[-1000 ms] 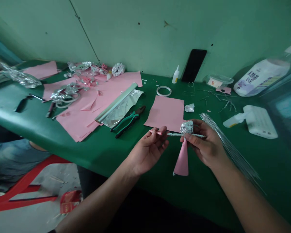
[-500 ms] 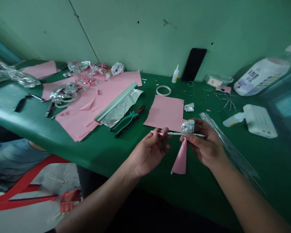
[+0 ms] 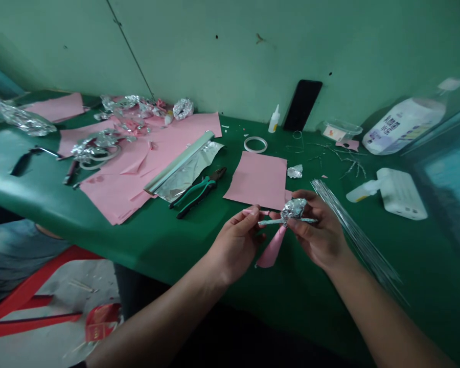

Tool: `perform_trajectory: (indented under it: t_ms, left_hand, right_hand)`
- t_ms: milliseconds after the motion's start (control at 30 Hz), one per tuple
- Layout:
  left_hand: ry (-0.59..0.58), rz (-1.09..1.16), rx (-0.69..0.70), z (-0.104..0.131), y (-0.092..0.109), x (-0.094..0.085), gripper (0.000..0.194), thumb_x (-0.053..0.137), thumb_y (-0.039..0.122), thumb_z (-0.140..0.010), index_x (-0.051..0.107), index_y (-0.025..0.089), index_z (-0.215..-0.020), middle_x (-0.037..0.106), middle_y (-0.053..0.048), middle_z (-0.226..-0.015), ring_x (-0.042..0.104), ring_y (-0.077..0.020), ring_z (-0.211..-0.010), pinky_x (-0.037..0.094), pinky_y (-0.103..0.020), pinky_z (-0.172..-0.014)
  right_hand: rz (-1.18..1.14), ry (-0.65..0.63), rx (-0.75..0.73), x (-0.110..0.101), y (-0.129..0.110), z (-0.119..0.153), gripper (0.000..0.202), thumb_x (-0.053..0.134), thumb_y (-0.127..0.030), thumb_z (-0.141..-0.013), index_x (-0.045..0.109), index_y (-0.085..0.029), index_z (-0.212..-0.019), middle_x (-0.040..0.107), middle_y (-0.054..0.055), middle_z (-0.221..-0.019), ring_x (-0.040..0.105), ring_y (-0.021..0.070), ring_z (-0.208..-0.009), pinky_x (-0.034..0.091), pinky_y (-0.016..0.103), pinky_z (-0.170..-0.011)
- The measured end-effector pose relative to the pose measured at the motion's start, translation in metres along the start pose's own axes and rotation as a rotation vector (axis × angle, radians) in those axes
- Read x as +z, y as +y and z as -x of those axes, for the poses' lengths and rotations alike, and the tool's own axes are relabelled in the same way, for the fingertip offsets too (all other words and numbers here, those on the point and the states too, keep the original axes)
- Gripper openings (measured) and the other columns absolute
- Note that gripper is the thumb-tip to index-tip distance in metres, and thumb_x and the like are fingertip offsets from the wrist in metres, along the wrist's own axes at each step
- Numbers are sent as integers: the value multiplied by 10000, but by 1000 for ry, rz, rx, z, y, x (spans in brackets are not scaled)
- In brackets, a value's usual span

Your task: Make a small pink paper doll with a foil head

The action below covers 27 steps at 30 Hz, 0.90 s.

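Left fingers pinch pink strip; right fingers grip foil figure, presumably steadying its arm (pink cone hangs below).

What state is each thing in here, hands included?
Left hand: closed on pink strip
Right hand: closed on foil piece
Pink cone: hanging below foil piece
Phone: propped on wall, screen dark
Upright glue bottle: standing
Foil roll: partly unrolled
Tape roll: flat
Pliers: lying down
Large bottle: tilted
Wires: loose bundle
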<state>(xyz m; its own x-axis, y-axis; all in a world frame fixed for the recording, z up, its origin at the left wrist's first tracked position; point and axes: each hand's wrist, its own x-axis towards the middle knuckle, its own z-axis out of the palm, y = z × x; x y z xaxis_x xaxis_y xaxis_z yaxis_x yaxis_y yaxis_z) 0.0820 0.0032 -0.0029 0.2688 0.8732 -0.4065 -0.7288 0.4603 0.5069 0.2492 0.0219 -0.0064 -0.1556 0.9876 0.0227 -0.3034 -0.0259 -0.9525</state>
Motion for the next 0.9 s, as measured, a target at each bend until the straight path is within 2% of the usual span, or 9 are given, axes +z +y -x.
perform_trajectory:
  t_ms: [333, 467, 667, 900]
  left_hand:
    - [64, 43, 2, 1, -1, 3, 136, 753, 186, -797, 638, 185, -871, 651, -18, -934, 539, -107, -760, 415, -250, -752]
    - [51, 48, 3, 2, -2, 6, 117, 740, 212, -812, 644, 190, -875, 662, -23, -924, 548, -118, -772, 412, -259, -751]
    - [14, 80, 25, 0, -4, 5, 156, 759, 261, -802, 661, 185, -896, 637, -28, -917, 571, -144, -850, 422, -279, -785]
    - [69, 94, 39, 4, 4, 3, 166, 762, 244, -779, 659, 188, -897, 580, 8, -874, 525, -113, -745, 404, -280, -697]
  right_hand:
    - [6, -6, -23, -1, 1, 0, 424, 804, -249, -744, 568, -306, -1091, 725, -35, -865, 754, 208, -806, 599, 414, -859]
    - [25, -10, -18, -2, 2, 0, 439, 807, -256, -736, 572, -319, -1102, 731, -31, -889, 751, 207, -801, 604, 397, -828]
    - [11, -30, -13, -1, 1, 0, 433, 805, -242, -733, 584, -323, -1096, 714, -43, -850, 745, 197, -781, 602, 411, -861]
    - [-5, 89, -42, -4, -5, -3, 406, 807, -258, -727, 579, -300, -1060, 684, -46, -845, 695, 143, -617, 607, 315, -629]
